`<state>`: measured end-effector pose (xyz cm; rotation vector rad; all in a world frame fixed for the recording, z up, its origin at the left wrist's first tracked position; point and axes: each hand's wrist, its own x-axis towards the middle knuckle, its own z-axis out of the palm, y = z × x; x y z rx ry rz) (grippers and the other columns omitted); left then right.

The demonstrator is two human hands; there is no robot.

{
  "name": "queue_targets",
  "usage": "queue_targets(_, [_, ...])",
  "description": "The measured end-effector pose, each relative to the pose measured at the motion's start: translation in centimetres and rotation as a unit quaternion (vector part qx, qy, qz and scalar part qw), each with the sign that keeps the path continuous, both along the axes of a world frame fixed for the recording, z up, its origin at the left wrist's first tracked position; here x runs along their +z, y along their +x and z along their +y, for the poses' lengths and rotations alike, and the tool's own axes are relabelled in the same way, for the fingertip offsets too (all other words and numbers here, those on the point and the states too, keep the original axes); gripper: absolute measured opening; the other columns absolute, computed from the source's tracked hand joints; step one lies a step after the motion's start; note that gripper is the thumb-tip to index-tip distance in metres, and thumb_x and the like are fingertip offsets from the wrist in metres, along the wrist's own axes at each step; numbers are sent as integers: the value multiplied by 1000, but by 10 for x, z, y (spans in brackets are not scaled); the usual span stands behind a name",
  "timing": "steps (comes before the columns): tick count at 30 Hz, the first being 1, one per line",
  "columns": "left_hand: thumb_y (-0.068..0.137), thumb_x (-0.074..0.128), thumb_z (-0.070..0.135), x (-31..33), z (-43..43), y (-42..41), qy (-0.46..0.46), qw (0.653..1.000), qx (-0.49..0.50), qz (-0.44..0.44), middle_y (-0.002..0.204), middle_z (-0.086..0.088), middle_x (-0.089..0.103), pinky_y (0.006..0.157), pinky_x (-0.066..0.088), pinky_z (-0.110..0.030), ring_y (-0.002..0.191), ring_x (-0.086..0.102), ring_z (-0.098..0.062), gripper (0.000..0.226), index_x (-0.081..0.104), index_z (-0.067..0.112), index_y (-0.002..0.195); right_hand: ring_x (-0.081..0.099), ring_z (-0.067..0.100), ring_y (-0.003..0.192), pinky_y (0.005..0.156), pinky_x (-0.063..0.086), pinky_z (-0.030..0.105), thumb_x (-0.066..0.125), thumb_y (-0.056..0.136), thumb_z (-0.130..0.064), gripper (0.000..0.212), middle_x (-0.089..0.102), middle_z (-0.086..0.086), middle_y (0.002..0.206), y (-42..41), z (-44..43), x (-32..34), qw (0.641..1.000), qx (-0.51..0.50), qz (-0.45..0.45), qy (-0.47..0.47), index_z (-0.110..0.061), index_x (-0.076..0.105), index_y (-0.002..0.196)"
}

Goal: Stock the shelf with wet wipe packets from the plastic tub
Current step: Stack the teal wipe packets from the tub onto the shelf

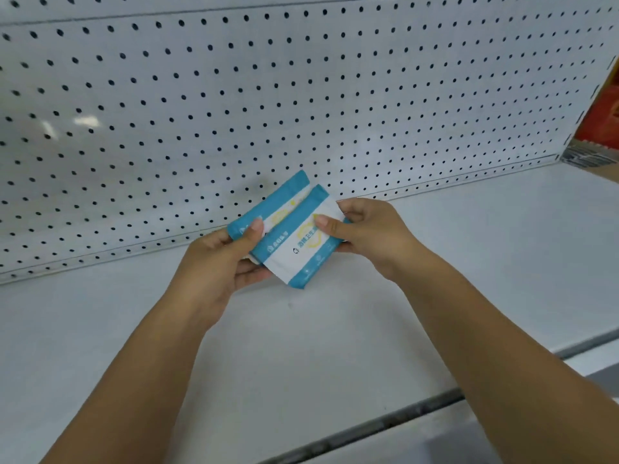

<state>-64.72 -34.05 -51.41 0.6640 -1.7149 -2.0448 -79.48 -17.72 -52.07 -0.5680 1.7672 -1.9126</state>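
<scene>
Two white-and-teal wet wipe packets are held just above the white shelf, close to the pegboard back. My left hand grips the rear packet at its left end, thumb on top. My right hand pinches the front packet at its right end, thumb on its face. The front packet overlaps the rear one, and both tilt up to the right. The plastic tub is out of view.
A white pegboard back panel rises behind the shelf. The shelf's front edge runs diagonally at lower right. Red and orange goods sit past the shelf's right end.
</scene>
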Motion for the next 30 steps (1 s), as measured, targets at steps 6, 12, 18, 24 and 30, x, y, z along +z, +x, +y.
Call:
queue_targets(6, [99,61,33,-8,-40,5,57,989,113,72,101,4,79,68,60,-25,87,75,-14,17,68,23,112,73,24,94,75,62,30,81,84,-15,24,71,16,110,-16,-43,3,977,-170,-91,-95,-6,64,99])
queue_targets(12, [103,51,40,-18,-59,8,68,981,168,63,101,5,78,68,57,-28,84,74,-11,21,66,26,107,74,18,98,77,61,28,74,89,-15,21,73,12,111,6,-74,-10,932,-168,-210,-245,-3,63,103])
queue_targets(18, [105,45,43,-20,-64,8,114,984,133,42,108,-6,75,75,62,-41,90,75,-23,31,64,19,111,75,18,93,73,60,27,75,89,-14,23,74,12,106,19,-85,-19,963,-150,-117,-189,-3,59,103])
queue_targets(24, [97,46,58,-15,-58,9,124,990,60,34,109,-7,77,70,62,-36,97,75,-24,51,67,16,117,71,18,91,78,57,27,80,85,-29,26,73,9,101,24,-92,-29,985,-160,39,-48,-12,61,92])
queue_targets(30, [97,65,18,-22,-55,13,20,999,6,28,117,-8,74,77,61,-31,104,73,-22,23,66,11,119,62,5,76,68,47,17,78,86,-32,27,69,-3,89,39,-95,-30,988,-101,118,8,-12,63,93])
